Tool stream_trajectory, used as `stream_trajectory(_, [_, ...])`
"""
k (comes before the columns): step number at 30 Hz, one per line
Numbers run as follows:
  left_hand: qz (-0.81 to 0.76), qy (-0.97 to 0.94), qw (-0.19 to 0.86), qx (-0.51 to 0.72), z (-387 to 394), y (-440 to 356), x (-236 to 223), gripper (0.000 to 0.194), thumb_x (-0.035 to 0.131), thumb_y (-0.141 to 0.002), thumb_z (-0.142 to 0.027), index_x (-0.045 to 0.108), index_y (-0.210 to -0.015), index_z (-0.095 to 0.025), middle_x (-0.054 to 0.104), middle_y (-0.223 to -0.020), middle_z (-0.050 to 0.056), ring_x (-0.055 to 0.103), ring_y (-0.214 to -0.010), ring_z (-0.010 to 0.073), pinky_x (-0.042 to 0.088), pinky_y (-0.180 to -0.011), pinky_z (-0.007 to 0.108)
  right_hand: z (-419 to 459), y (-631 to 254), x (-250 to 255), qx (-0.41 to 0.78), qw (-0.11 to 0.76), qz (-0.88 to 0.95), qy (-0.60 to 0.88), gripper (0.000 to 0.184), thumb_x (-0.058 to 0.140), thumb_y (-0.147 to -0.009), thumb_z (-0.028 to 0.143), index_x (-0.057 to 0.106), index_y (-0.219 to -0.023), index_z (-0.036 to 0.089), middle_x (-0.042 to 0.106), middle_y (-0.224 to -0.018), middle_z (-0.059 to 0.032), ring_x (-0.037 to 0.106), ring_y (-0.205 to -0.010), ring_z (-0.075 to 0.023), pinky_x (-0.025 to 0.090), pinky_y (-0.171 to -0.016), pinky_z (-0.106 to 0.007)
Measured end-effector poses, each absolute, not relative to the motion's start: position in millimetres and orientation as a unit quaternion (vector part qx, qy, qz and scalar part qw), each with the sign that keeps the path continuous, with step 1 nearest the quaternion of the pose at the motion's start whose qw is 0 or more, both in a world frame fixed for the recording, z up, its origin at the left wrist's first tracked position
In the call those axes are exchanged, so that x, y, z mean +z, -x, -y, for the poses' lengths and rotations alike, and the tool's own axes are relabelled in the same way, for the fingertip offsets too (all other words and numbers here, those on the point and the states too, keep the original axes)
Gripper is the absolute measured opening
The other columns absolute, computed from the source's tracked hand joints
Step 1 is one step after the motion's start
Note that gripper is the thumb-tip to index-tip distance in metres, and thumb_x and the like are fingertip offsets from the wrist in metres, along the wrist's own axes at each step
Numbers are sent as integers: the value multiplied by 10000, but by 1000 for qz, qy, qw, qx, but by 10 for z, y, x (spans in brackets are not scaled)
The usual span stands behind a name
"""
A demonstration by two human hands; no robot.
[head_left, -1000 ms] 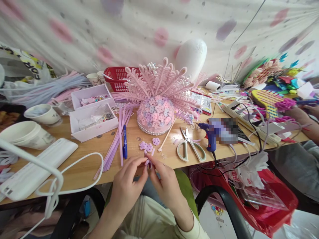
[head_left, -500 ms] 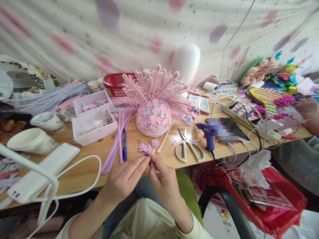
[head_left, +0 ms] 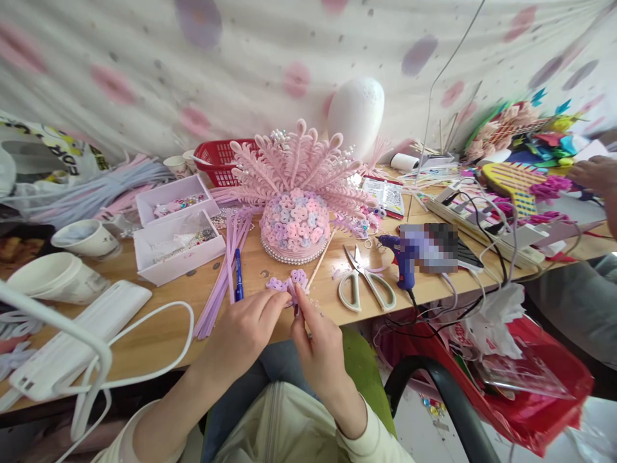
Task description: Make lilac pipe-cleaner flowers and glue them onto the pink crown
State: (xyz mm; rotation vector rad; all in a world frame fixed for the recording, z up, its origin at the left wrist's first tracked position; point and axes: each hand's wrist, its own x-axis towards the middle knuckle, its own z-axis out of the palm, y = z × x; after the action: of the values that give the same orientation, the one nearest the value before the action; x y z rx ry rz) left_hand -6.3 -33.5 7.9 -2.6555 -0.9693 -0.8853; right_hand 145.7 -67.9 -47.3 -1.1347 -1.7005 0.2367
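My left hand (head_left: 254, 321) and my right hand (head_left: 315, 341) meet fingertip to fingertip over the table's front edge. Both are closed in a pinch on a short lilac pipe cleaner (head_left: 292, 290), mostly hidden by the fingers. Just beyond them lie small lilac pipe-cleaner flowers (head_left: 276, 283). Behind these stands a headdress (head_left: 295, 225) with a dome of pink, lilac and blue flowers, a pearl rim and a fan of pink plumes. Straight lilac pipe cleaners (head_left: 222, 276) and a blue marker (head_left: 238, 275) are to the left.
Scissors (head_left: 357, 278) and a blue glue gun (head_left: 403, 263) lie on the right, by cables and a power strip (head_left: 486, 231). White boxes (head_left: 178, 254), paper cups (head_left: 45, 276) and a white cable (head_left: 186, 350) occupy the left. Another person's hand (head_left: 595, 173) is far right.
The pinched fingertips have risen slightly, and more of the lilac piece shows between them. The view has shifted a little. At far right, the other person's hand has moved up.
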Motion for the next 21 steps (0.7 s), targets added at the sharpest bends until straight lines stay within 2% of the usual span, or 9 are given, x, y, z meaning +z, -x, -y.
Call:
stream_trajectory(4, [436, 836, -97, -317, 387, -37, 82, 203, 451, -980, -80, 606, -894, -177, 755, -771, 32, 740, -672, 187, 542, -583, 265, 673, -1421, -520, 53, 504, 721, 472, 656, 394, -999, 76, 238, -1612, 249, 787, -1041, -105, 767, -849, -222, 640, -731, -324])
stream_trajectory(7, [535, 784, -187, -255, 364, -106, 148, 221, 514, -914, -50, 564, -768, -209, 715, -672, 6, 705, -605, 201, 482, -528, 275, 649, -1420, -569, 52, 503, 735, 452, 651, 391, -1018, 91, 198, -1620, 245, 769, -1113, -135, 758, -929, -232, 637, -799, -350])
stream_trajectory(11, [561, 779, -206, -189, 305, -140, 203, 209, 495, -931, -88, 538, -770, -214, 715, -702, 33, 699, -637, 237, 445, -547, 302, 612, -1451, -628, 84, 521, 722, 447, 615, 425, -1008, 95, 313, -1589, 260, 761, -1176, -134, 761, -962, -236, 632, -836, -359])
stream_trajectory(15, [494, 816, -188, -236, 290, -138, 171, 168, 448, -975, -137, 564, -875, -205, 717, -774, 37, 694, -656, 222, 434, -545, 289, 603, -1464, -610, 197, 577, 651, 452, 546, 461, -985, 74, 505, -1489, 281, 728, -1280, -89, 747, -1051, -207, 617, -868, -299])
stream_trajectory(19, [438, 839, -140, -291, 265, -108, 118, 221, 401, -990, -133, 584, -881, -192, 700, -798, 51, 691, -715, 226, 459, -591, 301, 620, -1464, -549, 307, 582, 591, 466, 458, 486, -989, 119, 603, -1411, 257, 788, -1134, -61, 771, -910, -191, 629, -804, -284])
stream_trajectory(21, [421, 837, -145, -319, 245, -91, 99, 218, 424, -987, -142, 596, -861, -190, 692, -810, 50, 689, -757, 224, 485, -640, 309, 636, -1482, -509, 354, 588, 570, 453, 435, 490, -1005, 158, 602, -1411, 268, 779, -1161, -58, 755, -988, -203, 615, -882, -318])
